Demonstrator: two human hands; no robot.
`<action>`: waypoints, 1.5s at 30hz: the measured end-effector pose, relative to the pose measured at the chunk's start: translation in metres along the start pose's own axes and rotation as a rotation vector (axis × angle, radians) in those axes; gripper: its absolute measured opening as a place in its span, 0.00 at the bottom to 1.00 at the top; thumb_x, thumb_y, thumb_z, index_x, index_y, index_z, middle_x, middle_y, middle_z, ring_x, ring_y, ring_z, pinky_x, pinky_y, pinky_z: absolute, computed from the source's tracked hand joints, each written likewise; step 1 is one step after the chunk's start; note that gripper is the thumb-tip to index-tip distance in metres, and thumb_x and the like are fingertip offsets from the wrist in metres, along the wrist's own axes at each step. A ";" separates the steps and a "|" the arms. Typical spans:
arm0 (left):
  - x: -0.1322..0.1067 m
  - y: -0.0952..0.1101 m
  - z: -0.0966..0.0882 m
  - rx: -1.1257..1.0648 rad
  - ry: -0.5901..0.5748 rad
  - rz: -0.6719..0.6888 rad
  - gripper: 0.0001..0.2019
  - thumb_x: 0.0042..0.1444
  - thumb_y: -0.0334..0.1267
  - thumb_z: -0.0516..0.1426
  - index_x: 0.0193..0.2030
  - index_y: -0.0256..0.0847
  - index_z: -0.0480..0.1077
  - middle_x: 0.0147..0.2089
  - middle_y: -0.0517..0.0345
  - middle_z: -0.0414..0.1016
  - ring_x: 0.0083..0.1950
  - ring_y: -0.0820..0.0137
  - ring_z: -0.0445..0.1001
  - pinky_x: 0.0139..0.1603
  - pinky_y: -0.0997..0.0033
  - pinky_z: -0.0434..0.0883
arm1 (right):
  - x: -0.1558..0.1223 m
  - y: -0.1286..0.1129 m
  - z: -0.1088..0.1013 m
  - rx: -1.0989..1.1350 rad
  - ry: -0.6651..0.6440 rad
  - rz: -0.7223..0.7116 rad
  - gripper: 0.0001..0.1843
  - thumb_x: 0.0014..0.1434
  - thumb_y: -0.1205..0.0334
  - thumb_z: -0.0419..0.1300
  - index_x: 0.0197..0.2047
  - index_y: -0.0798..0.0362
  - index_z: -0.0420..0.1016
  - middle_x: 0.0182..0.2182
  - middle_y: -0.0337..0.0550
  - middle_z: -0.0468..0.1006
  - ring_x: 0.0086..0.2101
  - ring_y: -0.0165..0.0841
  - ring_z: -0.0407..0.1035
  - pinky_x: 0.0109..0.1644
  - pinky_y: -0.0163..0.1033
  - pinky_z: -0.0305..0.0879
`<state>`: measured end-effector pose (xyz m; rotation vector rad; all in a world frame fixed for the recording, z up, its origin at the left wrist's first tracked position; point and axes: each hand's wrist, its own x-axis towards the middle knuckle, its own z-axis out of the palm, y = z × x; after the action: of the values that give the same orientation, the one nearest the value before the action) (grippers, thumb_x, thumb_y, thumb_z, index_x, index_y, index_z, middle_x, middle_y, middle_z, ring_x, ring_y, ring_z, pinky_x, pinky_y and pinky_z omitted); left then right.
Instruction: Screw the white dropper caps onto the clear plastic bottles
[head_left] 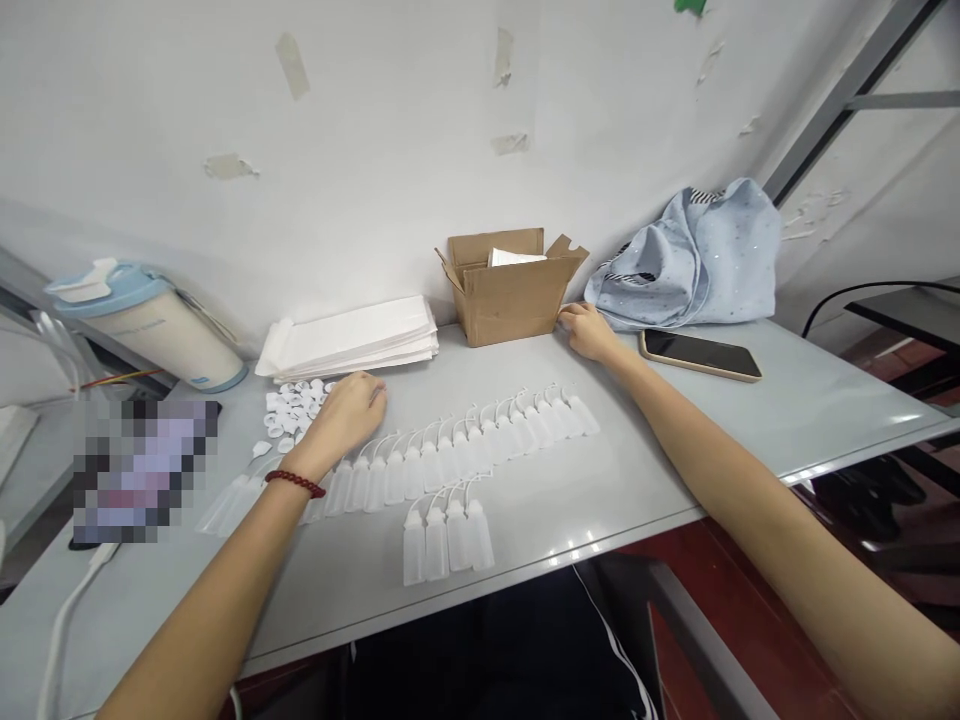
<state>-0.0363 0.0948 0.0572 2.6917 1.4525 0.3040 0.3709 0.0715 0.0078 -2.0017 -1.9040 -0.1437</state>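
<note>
My right hand (pixel 589 330) reaches to the back of the table. Its bent fingers close at the lower right corner of an open cardboard box (pixel 514 300), which has something white inside. My left hand (pixel 352 408), back upward, lies beside a pile of small white caps (pixel 289 408); its fingers are mostly hidden, so I cannot see whether they hold anything. In front of it runs a long row of translucent plastic bottles (pixel 457 455) with thin white loops at their necks. Several more such bottles (pixel 448 540) lie nearer the table's front edge. My left forearm covers part of the row.
A stack of white envelope-like packets (pixel 352 335) lies against the wall. At left are a blue-lidded tumbler (pixel 169 325) and a blurred-out device (pixel 146 475) with a white cable (pixel 71 610). A phone (pixel 701 355) and light blue cloth bag (pixel 690 265) are at right.
</note>
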 end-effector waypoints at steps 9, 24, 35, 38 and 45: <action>-0.020 0.021 -0.004 -0.317 0.207 0.038 0.12 0.53 0.36 0.51 0.34 0.37 0.75 0.37 0.52 0.80 0.36 0.63 0.77 0.41 0.63 0.73 | -0.016 -0.018 -0.022 0.148 0.050 0.069 0.07 0.44 0.73 0.56 0.27 0.57 0.74 0.29 0.50 0.79 0.33 0.40 0.71 0.41 0.42 0.64; -0.038 0.070 0.004 -0.770 0.336 0.119 0.05 0.54 0.30 0.57 0.34 0.38 0.75 0.35 0.56 0.81 0.35 0.69 0.79 0.40 0.69 0.78 | -0.077 -0.175 -0.051 1.095 -0.126 -0.251 0.10 0.53 0.58 0.65 0.38 0.52 0.73 0.37 0.43 0.72 0.38 0.34 0.70 0.42 0.43 0.70; -0.044 0.079 0.000 -0.875 0.343 0.064 0.04 0.52 0.29 0.59 0.32 0.38 0.77 0.33 0.57 0.80 0.33 0.71 0.78 0.34 0.75 0.77 | -0.087 -0.184 -0.049 1.006 -0.148 -0.380 0.07 0.55 0.64 0.63 0.39 0.51 0.73 0.36 0.43 0.73 0.37 0.33 0.69 0.44 0.43 0.70; -0.045 0.080 0.001 -0.911 0.335 0.037 0.04 0.52 0.29 0.59 0.33 0.37 0.77 0.34 0.56 0.81 0.34 0.70 0.79 0.36 0.73 0.78 | -0.089 -0.186 -0.051 0.964 -0.140 -0.405 0.06 0.56 0.65 0.62 0.39 0.51 0.74 0.37 0.44 0.73 0.37 0.33 0.69 0.43 0.43 0.71; -0.046 0.081 0.003 -0.924 0.323 0.021 0.03 0.52 0.30 0.60 0.33 0.36 0.76 0.32 0.55 0.81 0.32 0.69 0.80 0.35 0.74 0.78 | -0.092 -0.189 -0.054 0.954 -0.133 -0.437 0.08 0.56 0.68 0.62 0.41 0.51 0.74 0.37 0.44 0.74 0.38 0.32 0.70 0.43 0.43 0.71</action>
<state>0.0063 0.0114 0.0606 1.9399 0.9602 1.1250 0.1882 -0.0297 0.0645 -0.9753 -1.9134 0.6732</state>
